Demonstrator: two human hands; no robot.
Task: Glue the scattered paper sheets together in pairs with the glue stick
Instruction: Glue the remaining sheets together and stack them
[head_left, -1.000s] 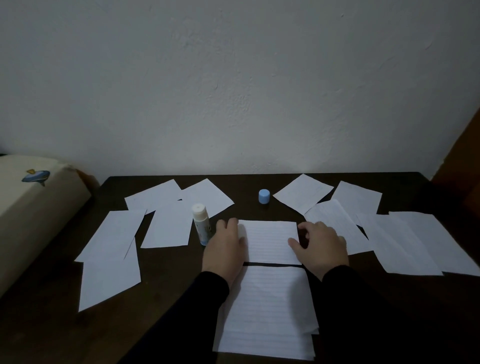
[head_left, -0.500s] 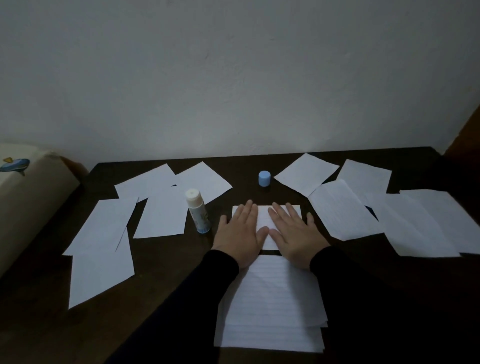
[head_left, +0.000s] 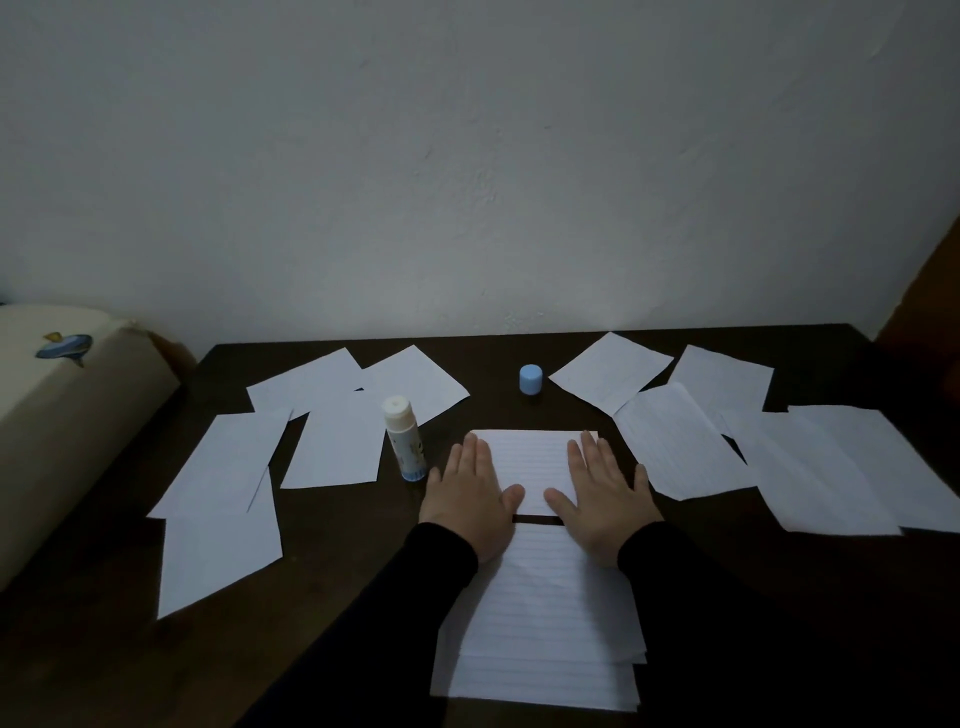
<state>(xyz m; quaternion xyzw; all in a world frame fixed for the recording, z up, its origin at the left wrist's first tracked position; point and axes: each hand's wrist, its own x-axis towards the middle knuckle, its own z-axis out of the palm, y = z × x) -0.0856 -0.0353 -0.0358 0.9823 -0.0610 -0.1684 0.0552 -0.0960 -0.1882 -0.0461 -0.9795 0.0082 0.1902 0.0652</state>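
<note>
Both the left hand (head_left: 470, 491) and right hand (head_left: 602, 488) lay flat, fingers straight, pressing the centre sheet (head_left: 532, 462), probably to bond a glued pair.

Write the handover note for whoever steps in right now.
Left hand and right hand: both flat, pressing the lined sheet at table centre.
Glue stick stands uncapped just left of it; its blue cap sits behind.
Done: stack of lined sheets at the near edge.
Left: loose sheets on the left and right need pairing and gluing.
</note>
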